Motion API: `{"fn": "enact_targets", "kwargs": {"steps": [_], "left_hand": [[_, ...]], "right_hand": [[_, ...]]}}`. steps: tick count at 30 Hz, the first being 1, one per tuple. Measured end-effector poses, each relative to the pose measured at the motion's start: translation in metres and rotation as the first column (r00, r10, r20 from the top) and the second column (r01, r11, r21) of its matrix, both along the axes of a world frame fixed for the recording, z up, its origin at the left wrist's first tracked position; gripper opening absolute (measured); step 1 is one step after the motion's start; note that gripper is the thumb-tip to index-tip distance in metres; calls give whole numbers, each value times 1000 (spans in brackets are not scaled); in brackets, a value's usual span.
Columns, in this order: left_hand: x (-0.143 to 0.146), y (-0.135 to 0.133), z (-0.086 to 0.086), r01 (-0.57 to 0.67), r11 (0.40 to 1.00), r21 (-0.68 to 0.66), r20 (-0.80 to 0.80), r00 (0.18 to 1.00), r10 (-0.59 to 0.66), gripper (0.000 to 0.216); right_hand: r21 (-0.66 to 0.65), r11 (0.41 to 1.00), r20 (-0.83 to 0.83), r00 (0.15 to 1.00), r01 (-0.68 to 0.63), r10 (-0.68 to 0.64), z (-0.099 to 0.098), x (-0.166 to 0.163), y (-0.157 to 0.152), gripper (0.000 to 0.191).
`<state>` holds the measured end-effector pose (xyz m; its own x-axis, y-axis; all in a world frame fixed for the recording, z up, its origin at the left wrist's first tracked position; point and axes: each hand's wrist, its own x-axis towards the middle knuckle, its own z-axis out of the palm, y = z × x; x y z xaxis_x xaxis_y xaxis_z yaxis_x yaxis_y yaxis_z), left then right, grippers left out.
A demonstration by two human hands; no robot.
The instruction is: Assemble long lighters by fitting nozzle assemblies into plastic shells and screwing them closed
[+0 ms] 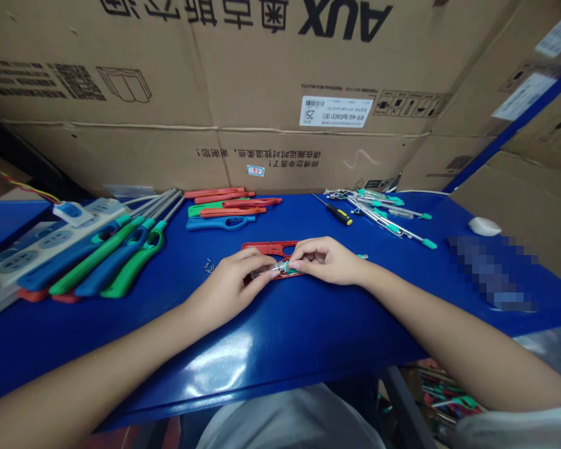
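Both hands meet at the middle of the blue table [280, 337]. My left hand [236, 280] and my right hand [325, 259] pinch the two ends of a clear lighter insert with a teal part [277, 268]. It lies over a red plastic lighter shell half [268, 249] flat on the table. Both hands' fingers are closed on the insert. A few small screws [209, 266] lie just left of my left hand.
Assembled blue and green long lighters [116, 252] lie at the left beside a power strip [28, 249]. Loose red, green and blue shell halves [224, 209] sit behind. A yellow-handled screwdriver [337, 213] and several metal-tube inserts [383, 212] lie back right. Cardboard boxes [262, 81] wall the rear.
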<state>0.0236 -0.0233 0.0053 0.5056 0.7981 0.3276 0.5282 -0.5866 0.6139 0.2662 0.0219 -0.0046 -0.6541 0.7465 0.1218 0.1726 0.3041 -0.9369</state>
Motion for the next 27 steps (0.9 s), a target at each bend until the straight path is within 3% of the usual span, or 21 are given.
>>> {"fn": "enact_targets", "kwargs": {"steps": [9,18,27], "left_hand": [[1,0,-4,45,997,70,16,999,-46,22],[2,1,-3,36,999,14,72,997,-37,20],[-2,3,-6,-40,999,-4,103,994,40,17]], "right_hand": [[-2,1000,17,1000,-16,16,3,0,-1,20],[-8,1000,24,1000,3,-3,1,-1,0,22],[-215,975,-22,998,56,-62,7,-2,1,31]]}}
